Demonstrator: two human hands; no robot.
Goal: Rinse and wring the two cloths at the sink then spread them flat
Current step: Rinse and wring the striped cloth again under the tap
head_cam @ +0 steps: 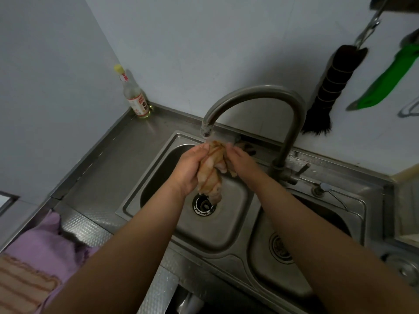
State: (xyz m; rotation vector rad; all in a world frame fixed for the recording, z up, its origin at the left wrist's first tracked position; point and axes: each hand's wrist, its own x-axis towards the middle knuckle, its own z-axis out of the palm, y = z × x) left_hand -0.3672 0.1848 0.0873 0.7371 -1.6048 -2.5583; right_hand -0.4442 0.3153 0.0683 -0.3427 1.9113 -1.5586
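Note:
A wet orange-striped cloth (212, 171) hangs bunched under the faucet spout (206, 129) over the left sink basin (229, 225). My left hand (189, 167) grips the cloth from its left side. My right hand (241, 162) holds the top of it from the right. Water runs from the spout onto the cloth's upper end. A purple cloth (45, 248) lies crumpled on the counter at the lower left, and a striped pinkish cloth (21, 284) lies on top of it near the frame's corner.
A right sink basin (292, 266) lies beside the left one. The faucet handle (300, 169) sticks out at its base. A bottle (135, 96) stands in the back left corner. A dark brush (331, 87) and a green tool (390, 75) hang on the wall.

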